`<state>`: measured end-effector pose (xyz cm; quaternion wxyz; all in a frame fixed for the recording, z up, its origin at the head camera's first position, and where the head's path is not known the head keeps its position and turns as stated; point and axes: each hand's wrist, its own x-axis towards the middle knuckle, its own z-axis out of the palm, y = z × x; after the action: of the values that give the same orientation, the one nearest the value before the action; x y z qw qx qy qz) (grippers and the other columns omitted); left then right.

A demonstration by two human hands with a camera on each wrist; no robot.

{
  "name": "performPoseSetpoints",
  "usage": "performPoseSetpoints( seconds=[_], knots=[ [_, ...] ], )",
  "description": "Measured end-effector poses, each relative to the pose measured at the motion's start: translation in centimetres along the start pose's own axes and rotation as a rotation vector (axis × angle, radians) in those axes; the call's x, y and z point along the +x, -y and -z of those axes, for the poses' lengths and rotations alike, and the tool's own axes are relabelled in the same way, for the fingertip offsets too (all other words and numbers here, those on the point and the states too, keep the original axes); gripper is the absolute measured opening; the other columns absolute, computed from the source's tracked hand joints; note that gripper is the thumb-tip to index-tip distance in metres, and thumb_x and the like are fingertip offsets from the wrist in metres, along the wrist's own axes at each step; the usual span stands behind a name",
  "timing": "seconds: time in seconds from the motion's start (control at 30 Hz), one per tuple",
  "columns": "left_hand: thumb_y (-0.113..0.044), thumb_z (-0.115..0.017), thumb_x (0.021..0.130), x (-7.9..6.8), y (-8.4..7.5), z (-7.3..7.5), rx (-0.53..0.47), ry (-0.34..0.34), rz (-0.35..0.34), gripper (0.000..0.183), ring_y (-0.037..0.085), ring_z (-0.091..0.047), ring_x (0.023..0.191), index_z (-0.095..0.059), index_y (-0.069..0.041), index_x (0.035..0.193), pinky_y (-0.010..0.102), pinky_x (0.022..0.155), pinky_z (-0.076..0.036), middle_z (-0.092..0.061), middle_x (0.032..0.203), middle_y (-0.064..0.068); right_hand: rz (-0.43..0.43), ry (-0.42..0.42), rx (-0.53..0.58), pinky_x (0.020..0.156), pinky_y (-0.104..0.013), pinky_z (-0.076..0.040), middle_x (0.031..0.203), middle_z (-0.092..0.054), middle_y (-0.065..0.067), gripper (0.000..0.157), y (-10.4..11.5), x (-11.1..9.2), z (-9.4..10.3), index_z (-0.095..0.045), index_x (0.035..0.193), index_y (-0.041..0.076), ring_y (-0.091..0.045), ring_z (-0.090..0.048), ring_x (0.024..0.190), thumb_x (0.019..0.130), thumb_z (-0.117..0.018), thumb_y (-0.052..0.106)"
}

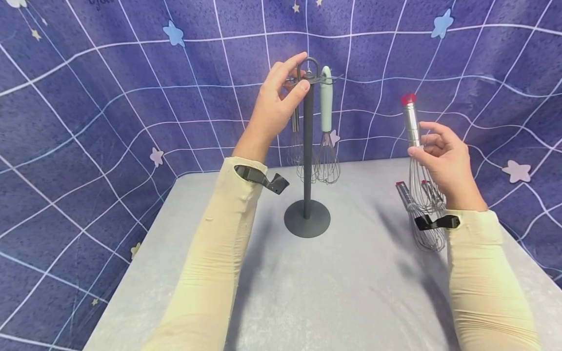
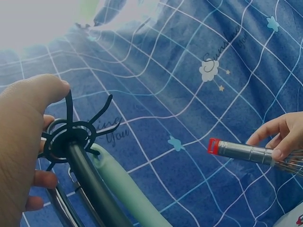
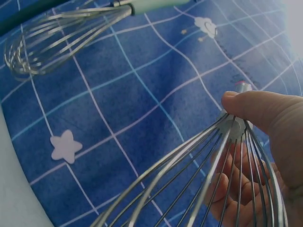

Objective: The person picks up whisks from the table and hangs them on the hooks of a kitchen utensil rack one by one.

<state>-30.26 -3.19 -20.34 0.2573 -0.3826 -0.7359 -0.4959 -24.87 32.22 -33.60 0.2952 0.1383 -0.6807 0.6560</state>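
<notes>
My left hand (image 1: pixel 277 97) grips the top of a dark grey utensil stand (image 1: pixel 308 151), thumb in front and fingers behind the hooked ring. From its hooks hang a whisk with a mint green handle (image 1: pixel 326 105) and a metal-handled whisk (image 1: pixel 295 123), partly hidden by the hand and pole. To the right, my right hand (image 1: pixel 450 158) pinches a steel whisk (image 1: pixel 411 119) where handle meets wires. That whisk is held up in the air, its red-capped end upward and its wires (image 3: pixel 189 175) downward. In the left wrist view, several bare hooks (image 2: pixel 100 109) spread from the ring.
Below the right hand, more red-capped whisks (image 1: pixel 405 191) lie on the grey table (image 1: pixel 351 282), partly covered by the held one. The stand's round base (image 1: pixel 307 226) rests toward the back. Behind the table hangs a blue gridded cloth (image 1: pixel 184 112) with stars.
</notes>
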Motion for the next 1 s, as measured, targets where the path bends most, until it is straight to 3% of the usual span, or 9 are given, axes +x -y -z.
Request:
performPoseSetpoints(
  seconds=[0.7,1.0],
  knots=[
    [-0.022,-0.059,0.098,-0.2,0.1,-0.2,-0.008,-0.012,-0.025,0.051,0.011,-0.050,0.096,-0.052,-0.010,0.147,0.023,0.071,-0.039,-0.056,0.119,0.006,0.019,0.032,0.055,0.069,-0.017,-0.052,0.096,-0.069,-0.002,0.061,1.5,-0.3,-2.5,-0.064,0.134,0.010,-0.010,-0.066,0.075,0.080,-0.074,-0.016],
    [-0.023,-0.058,0.097,-0.2,0.3,-0.4,-0.009,-0.028,-0.046,0.051,0.011,-0.049,0.095,-0.052,-0.009,0.146,0.023,0.069,-0.037,-0.057,0.118,0.008,0.047,0.039,0.006,0.070,-0.017,-0.051,0.096,-0.069,-0.001,0.062,2.1,-0.4,-3.1,-0.063,0.135,0.009,-0.009,-0.066,0.076,0.080,-0.074,-0.016]
  ],
)
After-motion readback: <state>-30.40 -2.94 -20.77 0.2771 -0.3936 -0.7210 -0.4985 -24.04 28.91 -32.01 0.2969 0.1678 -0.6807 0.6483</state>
